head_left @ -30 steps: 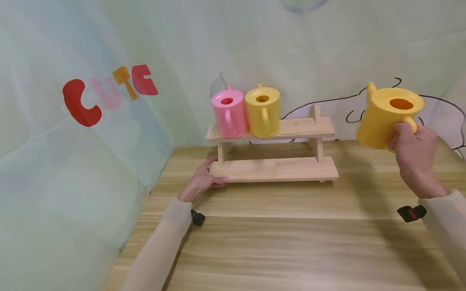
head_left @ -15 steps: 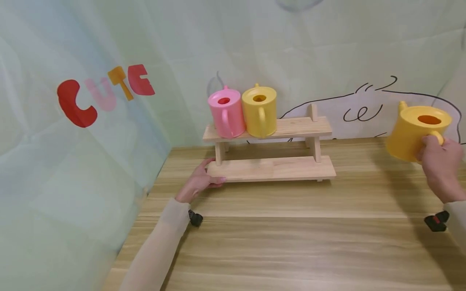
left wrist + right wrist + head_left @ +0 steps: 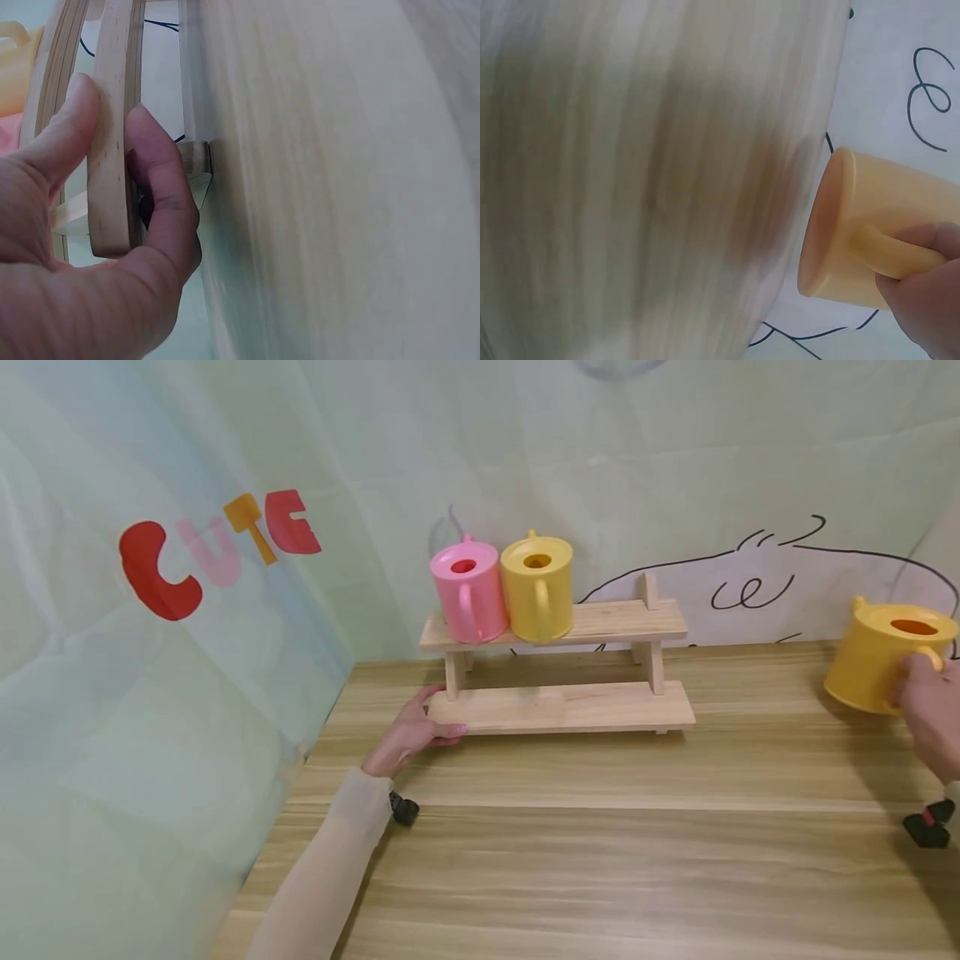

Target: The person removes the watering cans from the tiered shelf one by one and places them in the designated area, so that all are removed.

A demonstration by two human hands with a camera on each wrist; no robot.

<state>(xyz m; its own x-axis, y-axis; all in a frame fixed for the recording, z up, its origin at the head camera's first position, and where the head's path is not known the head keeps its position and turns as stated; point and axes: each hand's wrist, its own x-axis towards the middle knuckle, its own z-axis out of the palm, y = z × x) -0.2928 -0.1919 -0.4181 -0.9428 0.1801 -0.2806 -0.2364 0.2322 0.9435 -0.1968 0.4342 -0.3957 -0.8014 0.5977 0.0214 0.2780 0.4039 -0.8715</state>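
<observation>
At the right edge of the head view, my right hand (image 3: 932,714) grips the handle of an orange-yellow watering can (image 3: 866,668), held over the table; the right wrist view shows its underside (image 3: 826,225) and my fingers at the handle. My left hand (image 3: 411,733) holds the left end of the lower board of a two-tier wooden shelf (image 3: 570,708). In the left wrist view, thumb and fingers lie on opposite faces of that board (image 3: 111,165). On the upper board's left half stand a pink watering can (image 3: 486,602) and a yellow watering can (image 3: 525,610), side by side, handles facing me.
The shelf stands on a wood-grain table (image 3: 570,860) near its back edge. Behind it hangs a pale cloth backdrop (image 3: 420,452) with coloured letters (image 3: 161,572) at left and a line drawing (image 3: 750,593) at right. A small upright post (image 3: 650,592) rises behind the upper board's right end.
My right hand has carried the orange-yellow watering can rightward and down, away from the shelf. My left hand stays on the lower board, and the two cans on the shelf have not moved.
</observation>
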